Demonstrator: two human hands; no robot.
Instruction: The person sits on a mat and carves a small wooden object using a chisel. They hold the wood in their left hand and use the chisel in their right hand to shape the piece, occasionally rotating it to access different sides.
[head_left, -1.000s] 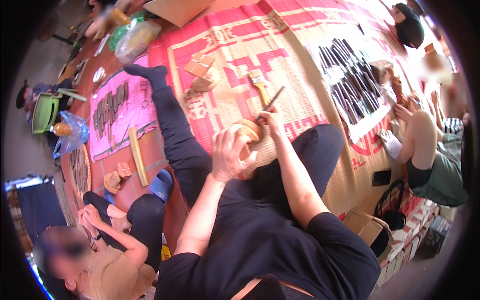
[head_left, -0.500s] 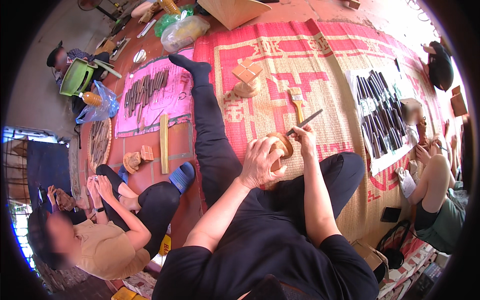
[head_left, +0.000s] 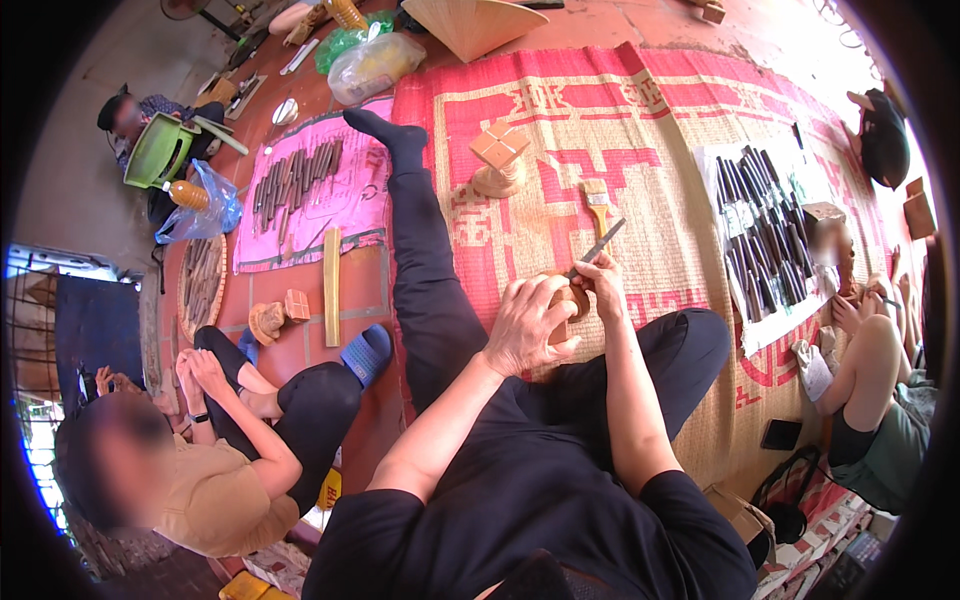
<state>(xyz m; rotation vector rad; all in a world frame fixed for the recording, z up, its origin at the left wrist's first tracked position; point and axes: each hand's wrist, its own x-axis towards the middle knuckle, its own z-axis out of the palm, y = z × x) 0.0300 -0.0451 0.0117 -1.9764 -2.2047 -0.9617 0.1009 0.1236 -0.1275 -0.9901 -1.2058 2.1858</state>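
Observation:
My left hand (head_left: pixel 525 325) is closed around a light-brown wooden carving (head_left: pixel 575 301) above my lap; the fingers cover much of it. My right hand (head_left: pixel 602 283) grips a slim dark carving chisel (head_left: pixel 604 241) between thumb and fingers. One end of the chisel meets the carving's far side, while the other points up and to the right. Beyond my hands, a flat paintbrush (head_left: pixel 596 197) with a yellow handle lies on the mat. A second wooden carving (head_left: pixel 499 160) with a square block top stands farther off.
I sit on a red and straw-coloured mat (head_left: pixel 650 190). Several dark chisels lie on a white cloth (head_left: pixel 738 190) at right, more on a pink cloth (head_left: pixel 350 215) at left. A wooden strip (head_left: pixel 332 290) and another carving (head_left: pixel 268 320) lie near a seated person (head_left: pixel 225 480). Another person sits at right.
The chisel has swung to a steeper angle, and my right hand has shifted slightly left, closer to the carving. My left hand keeps its hold.

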